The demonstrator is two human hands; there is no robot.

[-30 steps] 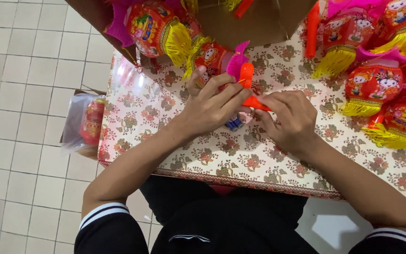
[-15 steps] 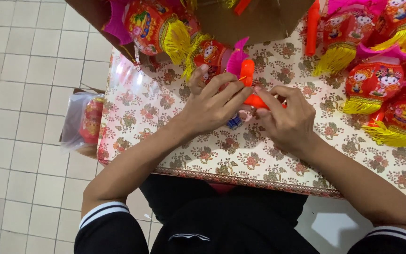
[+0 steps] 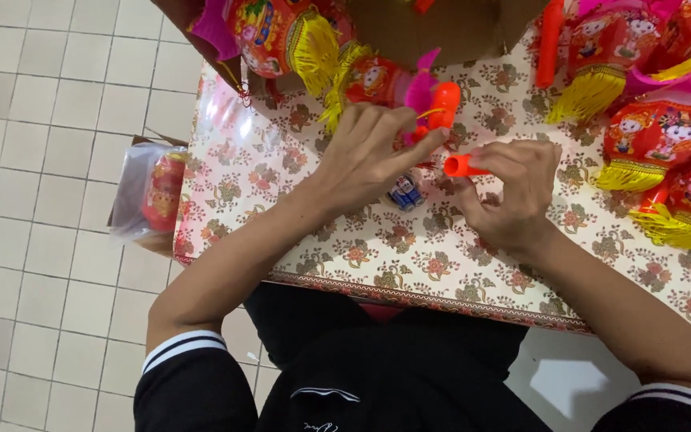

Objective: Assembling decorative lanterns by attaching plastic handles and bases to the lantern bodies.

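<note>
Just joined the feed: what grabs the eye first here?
Mid-table, the right hand pinches a bright orange tube while the left hand works beside it, small batteries below. Red lanterns with yellow tassels crowd the floral tablecloth at right.

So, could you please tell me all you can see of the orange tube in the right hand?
The orange tube is a short, smooth cylinder that looks like plastic, bright orange, with an open round end facing the left hand. It lies roughly level above the flowered tablecloth, pinched in the right hand, whose fingers hide its far end. The left fingertips are close to its open end.
</note>
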